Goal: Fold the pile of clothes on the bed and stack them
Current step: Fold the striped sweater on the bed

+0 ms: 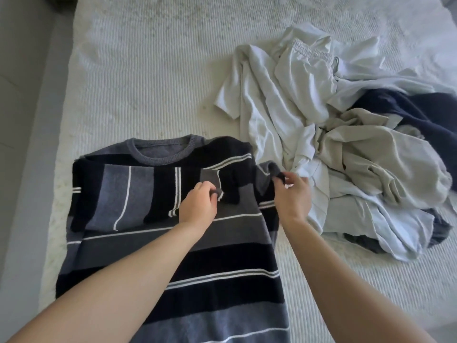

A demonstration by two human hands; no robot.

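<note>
A striped sweater [153,233] in navy, grey and white lies flat on the bed, neck away from me. Its left sleeve is folded across the chest. My left hand [199,206] pinches the folded cloth at the middle of the chest. My right hand [293,194] pinches the grey cuff of the right sleeve [272,170] at the sweater's right edge. To the right lies the unfolded pile of clothes [333,134], with white, pale blue, beige and navy garments tangled together.
The white textured bedspread [148,70] covers the bed, bare at the far left and centre. The bed's left edge drops to a grey floor [22,120]. The pile touches the sweater's right shoulder.
</note>
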